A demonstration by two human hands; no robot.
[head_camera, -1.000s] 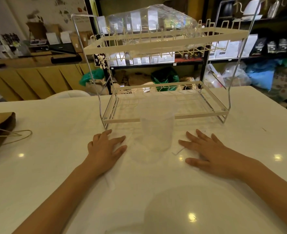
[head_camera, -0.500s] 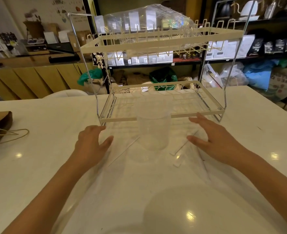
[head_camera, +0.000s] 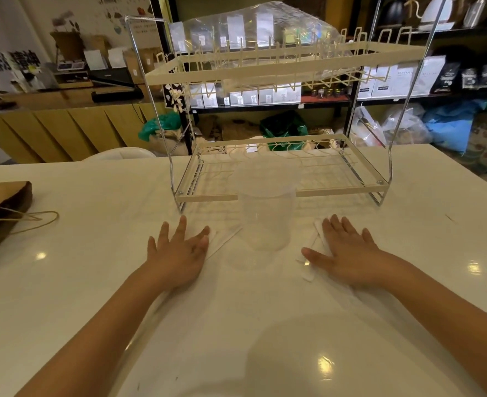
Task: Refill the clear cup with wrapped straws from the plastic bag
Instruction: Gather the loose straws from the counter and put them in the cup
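Note:
An empty clear cup [head_camera: 266, 213] stands upright on the white table [head_camera: 79, 282], just in front of a two-tier wire rack. My left hand [head_camera: 179, 253] lies flat on the table to the cup's left, fingers spread, resting on white wrapped straws [head_camera: 222, 239]. My right hand [head_camera: 348, 253] lies flat to the cup's right, also over wrapped straws [head_camera: 312, 242]. Both palms press down and grip nothing. A clear plastic bag [head_camera: 259, 27] sits on the rack's top tier.
The cream wire rack [head_camera: 279, 193] stands behind the cup, its lower shelf bare. A brown paper bag with string handles [head_camera: 2, 207] lies at the table's left edge. Shelves with boxes and bags fill the background beyond the table.
Both hands were lifted half a second ago and have come back down flat on the table, on the wrapped straws either side of the cup. The cup has not moved.

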